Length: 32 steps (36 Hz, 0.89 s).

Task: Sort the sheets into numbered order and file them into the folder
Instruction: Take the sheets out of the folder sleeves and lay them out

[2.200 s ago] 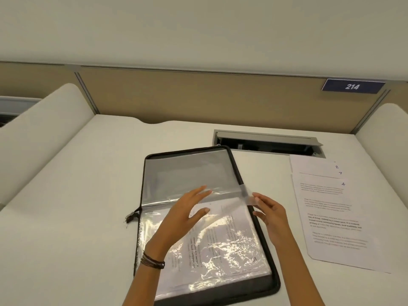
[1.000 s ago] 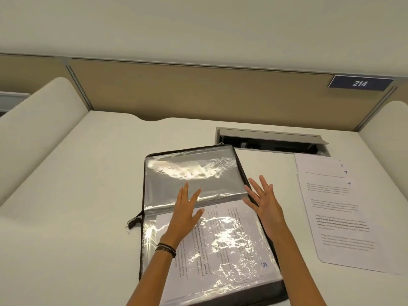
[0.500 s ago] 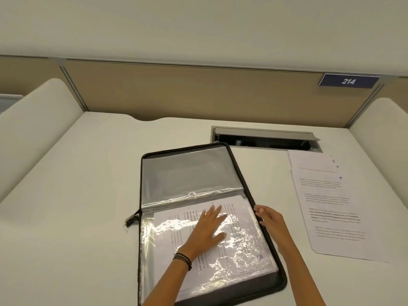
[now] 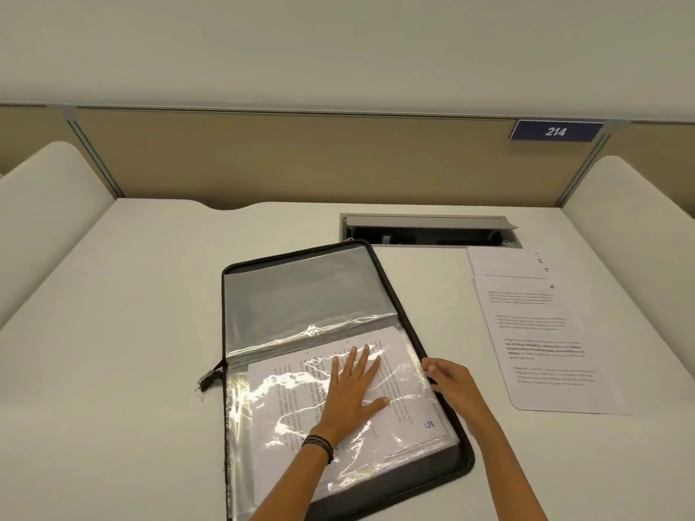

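One sheet, marked 5, lies under a clear sleeve inside the open folder. The left hand presses flat on it, fingers straight. The right hand touches the folder's right rim, fingers curled; whether it grips is unclear. More sheets lie right of the folder.

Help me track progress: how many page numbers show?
4: 5 on the sheet in the folder; 2, 7, 4 on the pile beside it. Others may be hidden.

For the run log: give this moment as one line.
left hand: flat on sleeve over sheet 5 | right hand: at folder edge, grip unclear | stack: 4 on top
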Motion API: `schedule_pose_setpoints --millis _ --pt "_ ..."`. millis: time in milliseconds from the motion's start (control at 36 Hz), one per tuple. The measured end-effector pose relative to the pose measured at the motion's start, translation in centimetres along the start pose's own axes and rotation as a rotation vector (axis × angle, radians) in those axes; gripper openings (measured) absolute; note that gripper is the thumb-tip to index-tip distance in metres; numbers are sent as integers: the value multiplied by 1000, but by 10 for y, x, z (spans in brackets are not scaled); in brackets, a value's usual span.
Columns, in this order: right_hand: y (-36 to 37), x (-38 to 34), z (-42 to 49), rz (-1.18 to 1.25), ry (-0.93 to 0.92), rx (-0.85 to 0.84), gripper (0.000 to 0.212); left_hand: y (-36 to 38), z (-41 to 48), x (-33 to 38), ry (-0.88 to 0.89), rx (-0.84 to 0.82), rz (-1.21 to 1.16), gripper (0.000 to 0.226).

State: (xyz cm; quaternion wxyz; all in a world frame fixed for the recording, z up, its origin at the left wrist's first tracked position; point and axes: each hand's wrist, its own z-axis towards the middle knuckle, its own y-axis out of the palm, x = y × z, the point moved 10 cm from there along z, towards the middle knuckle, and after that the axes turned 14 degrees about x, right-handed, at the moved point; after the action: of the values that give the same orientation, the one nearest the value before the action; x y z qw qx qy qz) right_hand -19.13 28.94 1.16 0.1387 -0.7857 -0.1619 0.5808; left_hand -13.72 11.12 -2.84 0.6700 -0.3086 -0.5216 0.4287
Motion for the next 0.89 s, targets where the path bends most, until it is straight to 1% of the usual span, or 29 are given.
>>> schedule_pose_setpoints --millis 83,194,361,500,639,694,750,833,889 --pt "-1 0 -1 20 19 4 25 -3 0 2 2 19 -12 70" --pt "-1 1 -4 38 32 0 25 1 0 -4 -3 -48 94 71" --pt "-7 6 -5 35 54 48 18 -4 1 -1 20 -38 149 69" --pt "-10 12 -5 -25 70 69 14 0 -1 -4 -19 -105 102 68" --pt "-9 14 -1 -118 63 79 12 3 -3 -2 -49 -140 -23 67" --pt "-7 11 3 -176 51 64 10 1 -2 -1 -43 -116 -32 67" --pt "-4 9 5 -225 49 48 9 -4 0 3 -12 -51 -46 65" --pt "-2 6 9 -320 34 29 13 -6 0 6 -2 -42 -69 62" --pt "1 4 11 -379 15 5 14 -5 0 5 -13 -69 -57 65"
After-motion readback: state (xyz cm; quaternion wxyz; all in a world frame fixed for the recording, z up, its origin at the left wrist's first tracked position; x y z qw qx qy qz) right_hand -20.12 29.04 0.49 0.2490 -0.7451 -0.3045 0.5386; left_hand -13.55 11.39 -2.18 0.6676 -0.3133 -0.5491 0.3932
